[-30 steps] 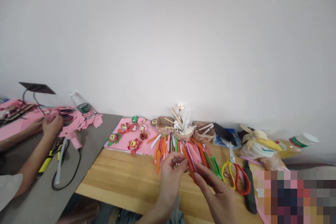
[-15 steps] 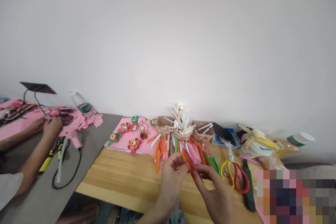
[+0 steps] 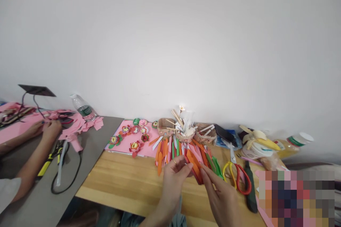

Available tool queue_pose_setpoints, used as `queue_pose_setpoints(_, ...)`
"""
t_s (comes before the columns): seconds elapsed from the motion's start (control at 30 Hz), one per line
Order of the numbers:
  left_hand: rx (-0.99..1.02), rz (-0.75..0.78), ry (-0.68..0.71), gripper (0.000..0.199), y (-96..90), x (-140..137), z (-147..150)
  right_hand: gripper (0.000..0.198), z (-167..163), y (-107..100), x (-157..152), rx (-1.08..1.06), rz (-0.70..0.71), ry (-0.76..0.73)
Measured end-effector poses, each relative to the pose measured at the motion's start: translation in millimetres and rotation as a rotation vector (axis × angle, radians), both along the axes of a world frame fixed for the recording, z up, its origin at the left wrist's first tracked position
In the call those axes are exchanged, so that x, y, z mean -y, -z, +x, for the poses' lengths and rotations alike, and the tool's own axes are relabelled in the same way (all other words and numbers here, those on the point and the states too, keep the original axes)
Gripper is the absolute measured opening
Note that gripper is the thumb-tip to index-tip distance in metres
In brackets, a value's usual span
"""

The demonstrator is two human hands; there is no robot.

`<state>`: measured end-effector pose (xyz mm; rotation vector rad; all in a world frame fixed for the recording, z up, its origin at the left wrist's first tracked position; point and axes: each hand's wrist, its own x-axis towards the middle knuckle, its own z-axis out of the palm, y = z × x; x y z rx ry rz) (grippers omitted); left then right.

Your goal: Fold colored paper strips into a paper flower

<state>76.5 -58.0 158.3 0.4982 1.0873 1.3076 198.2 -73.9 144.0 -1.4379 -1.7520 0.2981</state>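
Between my two hands, above the front of the wooden table, is an orange folded paper strip [image 3: 195,166]. The fingers of my left hand [image 3: 174,175], which wears a ring, pinch its left side. My right hand [image 3: 220,191] grips the lower right part with thumb and fingers. Just beyond my hands lies a fan of folded paper strips [image 3: 170,149] in orange, pink, white and green. Scissors [image 3: 234,170] with one yellow and one red handle rest to the right of my right hand, beside a dark green tool [image 3: 250,191].
Small paper flowers [image 3: 135,146] sit on a pink sheet [image 3: 119,145]. Small woven baskets [image 3: 166,127] with sticks and white rolls stand by the wall. A phone [image 3: 225,133], a peeled banana [image 3: 266,141] and bottles are at right. A co-worker's hands [image 3: 50,129] handle pink paper at left.
The orange paper has turned so more of its broad face shows, and my right fingers have shifted lower along it. My left hand still pinches it.
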Motion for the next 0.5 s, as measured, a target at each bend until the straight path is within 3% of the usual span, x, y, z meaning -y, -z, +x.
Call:
queue_pose_setpoints(0.3, 0.038, 0.050, 0.043, 0.024, 4.1, 1.7, -0.9, 0.045, 9.8, 1.2, -3.9, 0.000, 0.011, 0.199)
queue_pose_setpoints(0.4, 0.069, 0.072, 0.072, 0.024, 2.9, 1.9, 0.3, 0.037, 7.2, -0.6, -5.0, 0.036, 0.049, 0.141)
queue_pose_setpoints(0.5, 0.083, 0.066, 0.049, 0.026, 3.6, 0.4, 1.0, 0.032, 0.8, -4.0, -3.1, -0.088, -0.021, 0.051)
